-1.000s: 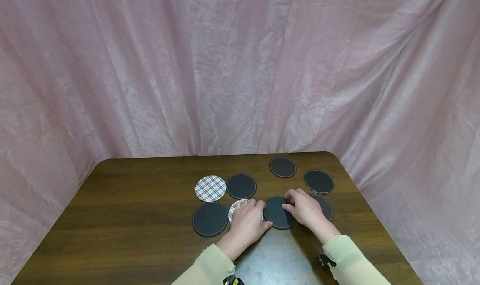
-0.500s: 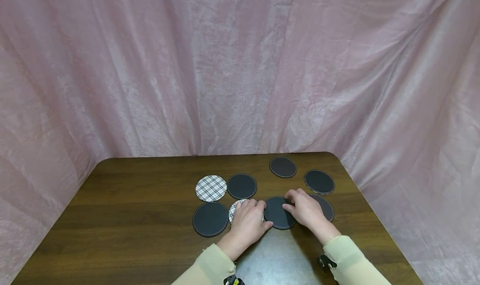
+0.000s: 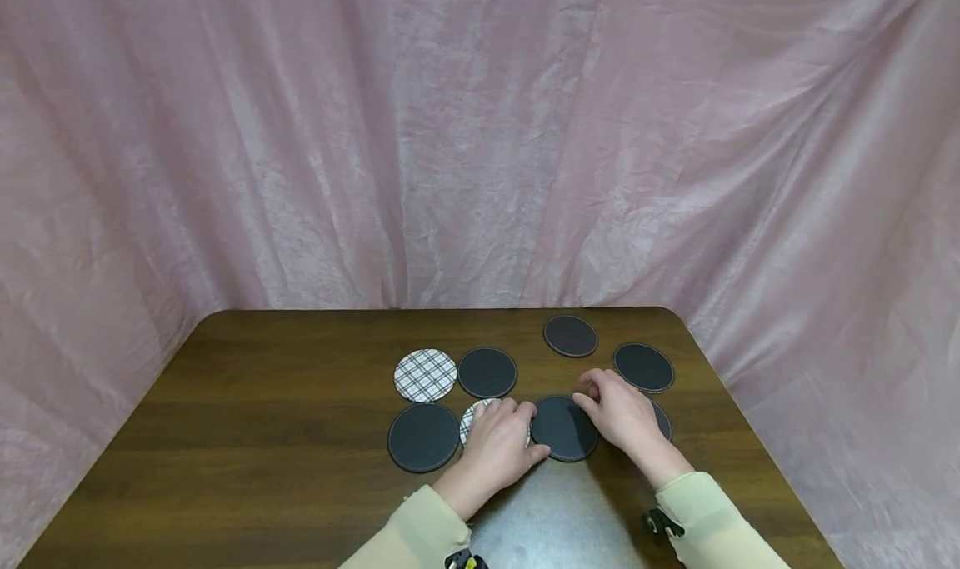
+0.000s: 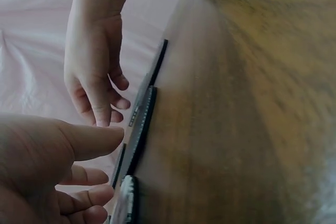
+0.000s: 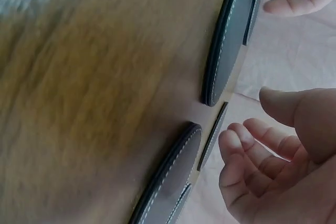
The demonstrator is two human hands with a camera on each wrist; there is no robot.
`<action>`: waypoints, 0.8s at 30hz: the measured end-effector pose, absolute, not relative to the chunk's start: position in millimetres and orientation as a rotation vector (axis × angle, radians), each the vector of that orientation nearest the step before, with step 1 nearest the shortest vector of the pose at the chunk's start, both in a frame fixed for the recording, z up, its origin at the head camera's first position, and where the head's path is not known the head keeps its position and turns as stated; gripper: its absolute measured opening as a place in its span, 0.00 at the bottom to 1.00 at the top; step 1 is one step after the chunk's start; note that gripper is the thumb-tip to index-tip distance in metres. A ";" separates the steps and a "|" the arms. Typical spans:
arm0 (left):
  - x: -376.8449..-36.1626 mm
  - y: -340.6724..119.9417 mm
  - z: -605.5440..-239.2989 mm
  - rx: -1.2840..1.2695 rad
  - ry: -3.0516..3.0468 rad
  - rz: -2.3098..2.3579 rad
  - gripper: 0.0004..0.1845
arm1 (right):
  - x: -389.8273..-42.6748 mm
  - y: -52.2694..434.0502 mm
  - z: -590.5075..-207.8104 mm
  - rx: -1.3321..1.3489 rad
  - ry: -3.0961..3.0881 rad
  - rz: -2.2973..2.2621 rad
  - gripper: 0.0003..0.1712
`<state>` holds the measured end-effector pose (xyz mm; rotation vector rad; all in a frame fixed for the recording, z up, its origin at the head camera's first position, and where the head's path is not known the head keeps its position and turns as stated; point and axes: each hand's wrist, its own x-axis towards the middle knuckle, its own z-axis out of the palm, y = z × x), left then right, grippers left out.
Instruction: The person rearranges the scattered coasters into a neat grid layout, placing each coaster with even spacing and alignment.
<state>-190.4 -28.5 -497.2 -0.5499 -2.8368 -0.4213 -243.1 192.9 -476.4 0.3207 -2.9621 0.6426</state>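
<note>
While both hands [image 3: 558, 436] flank the black coaster [image 3: 564, 428], its near edge faces bare table [image 3: 247, 436].

A dark wooden table [image 3: 247, 436] fills the lower frame. At its centre lie a plaid coaster [image 3: 425, 375] and a black coaster [image 3: 487, 372] side by side. A brown coaster [image 3: 571, 336] sits farther right. Wrinkled pink cloth [image 3: 480, 136] hangs behind.
</note>
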 end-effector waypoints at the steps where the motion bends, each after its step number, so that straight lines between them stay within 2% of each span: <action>1: -190.3 -28.7 -496.1 -0.552 -2.837 -0.432 0.28 | -243.3 193.6 -475.6 0.314 -2.953 0.643 0.19; 14: -196.6 -37.0 -481.0 -0.588 -2.780 -0.492 0.24 | -250.7 203.3 -467.5 0.354 -2.887 0.576 0.22; 24: -207.4 -42.0 -467.6 -0.572 -2.803 -0.497 0.29 | -256.1 202.1 -462.8 0.366 -2.852 0.538 0.27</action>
